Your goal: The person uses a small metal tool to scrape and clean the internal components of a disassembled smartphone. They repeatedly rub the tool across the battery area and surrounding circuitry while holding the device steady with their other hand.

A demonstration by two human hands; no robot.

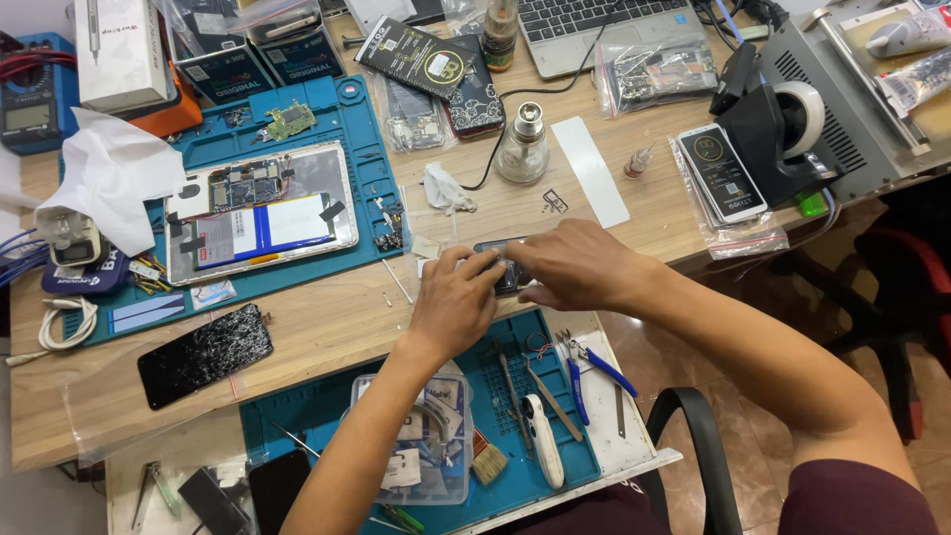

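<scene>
Nearest to us, a pull-out tray [614, 451] lined with a blue mat carries blue-handled pliers [592, 365], tweezers [553, 401], a small brush [485, 458] and a clear plastic parts box [431, 441]. To the left of it, on the bench [327, 322], a cracked phone screen [203, 355] lies face up.

Just above the tray, at the bench's front edge, both our hands meet over a small dark phone [505, 260]. Our left hand [458, 302] is curled with its fingertips pinching the phone's left end; our right hand [575, 263] lies over the right end, fingers bent down and gripping it. Most of the phone is hidden beneath them.

We judge it light and stiff, but thin and fragile, with smooth faces that could slip. It is best held by the long side edges, not by pressing on its face.

Further off, an opened tablet [260, 210] with its board and battery bare lies on a larger blue mat [362, 139]. Behind the hands stand a glass bottle [522, 144] and a white plastic strip [590, 170]. To the right, a bagged phone [721, 173] rests by a black tape dispenser [778, 134]. A laptop [604, 28] sits at the far edge.
</scene>
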